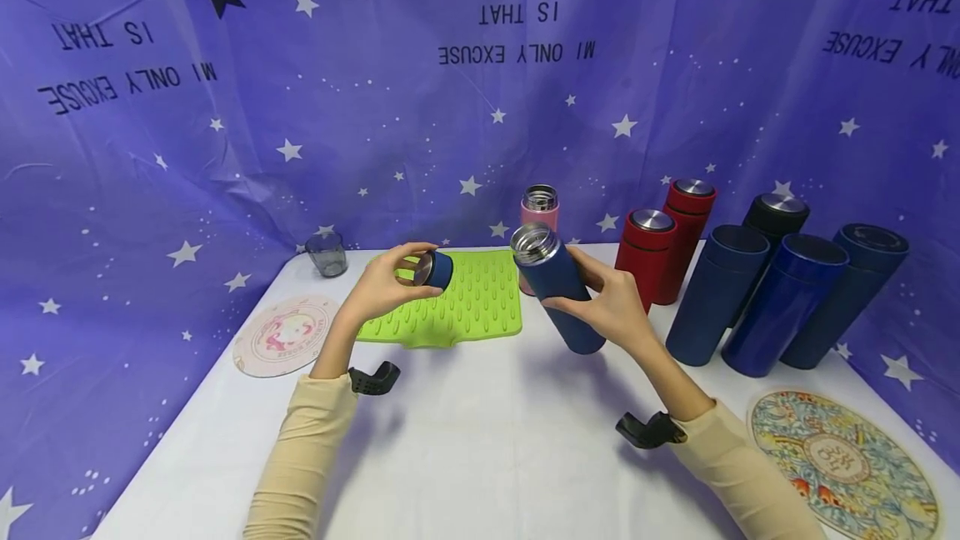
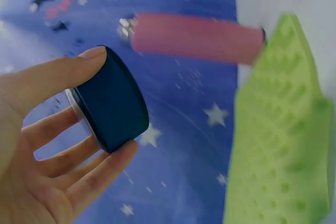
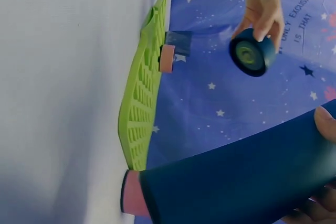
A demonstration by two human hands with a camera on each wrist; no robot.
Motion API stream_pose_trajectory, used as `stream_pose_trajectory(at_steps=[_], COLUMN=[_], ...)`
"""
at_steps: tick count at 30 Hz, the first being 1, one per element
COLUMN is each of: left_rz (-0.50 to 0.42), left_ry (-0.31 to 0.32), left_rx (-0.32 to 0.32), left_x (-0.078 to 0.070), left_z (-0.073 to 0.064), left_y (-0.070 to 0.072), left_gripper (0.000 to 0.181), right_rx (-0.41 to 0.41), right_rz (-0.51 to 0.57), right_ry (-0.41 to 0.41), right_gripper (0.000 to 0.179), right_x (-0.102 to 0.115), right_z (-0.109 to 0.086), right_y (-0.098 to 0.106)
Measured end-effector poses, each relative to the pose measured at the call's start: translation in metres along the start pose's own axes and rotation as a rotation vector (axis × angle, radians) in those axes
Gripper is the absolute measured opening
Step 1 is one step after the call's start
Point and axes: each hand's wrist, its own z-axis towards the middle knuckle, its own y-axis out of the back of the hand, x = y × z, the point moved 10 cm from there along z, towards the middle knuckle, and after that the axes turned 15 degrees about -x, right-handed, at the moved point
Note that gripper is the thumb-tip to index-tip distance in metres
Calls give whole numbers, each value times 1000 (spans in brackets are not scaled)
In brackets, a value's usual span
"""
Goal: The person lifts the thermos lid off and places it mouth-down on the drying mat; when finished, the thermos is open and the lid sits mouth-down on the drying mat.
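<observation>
Open bottle point(image 1: 558, 277): matt navy coating, bare shiny metal at the mouth point(image 1: 534, 247) — cap point(image 2: 113, 103) smooth and matt alike; near the far edge of the table point(image 1: 480, 440), a knobbly, rubbery-looking green mat point(image 1: 483, 294); by the far left corner, a smooth see-through tumbler point(image 1: 327, 257) (glass or plastic, can't tell)

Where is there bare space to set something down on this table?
The widest bare patch of white tabletop lies between both sleeves, nearer than the green mat. Crowded: the right side, where bottles stand close together beyond the colourful round mat.
</observation>
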Motion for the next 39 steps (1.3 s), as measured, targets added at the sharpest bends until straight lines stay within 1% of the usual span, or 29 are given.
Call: stream_pose_trajectory(at_steps=[3,9,14,18,21,25,28,32,35,39], left_rz=[59,135,209,254,278,315,363,398,391,407], left_ry=[30,77,109,122,139,156,172,191,203,207], left_rx=[1,-27,-65,-115,-155,-191,-214,-226,-207,-160], left_x=[21,55,81,99,113,131,140,143,144,147], left_z=[8,26,39,47,52,57,59,63,66,69], left_y=[3,5,1,-1,-3,-6,-7,-9,-15,-25], left_gripper=[68,71,70,68,67,66,66,68,69,68], right_rx=[-28,-96,-142,-170,-200,-229,-231,-243,-257,-289], right_rz=[36,38,60,85,112,130,133,152,159,152], right_ry=[-51,-122,-159,-174,-185,-190,-187,-203,-214,-210], right_gripper=[78,80,81,82,82,79,76,78,80,81], right_x=[-9,-23,-30,-34,-32,-18,-9,-29,-49,-55], right_z=[2,6,7,7,7,7,8,8,7,8], right_y=[-2,-8,-14,-22,-25,-27,-29,-35,-39,-39])
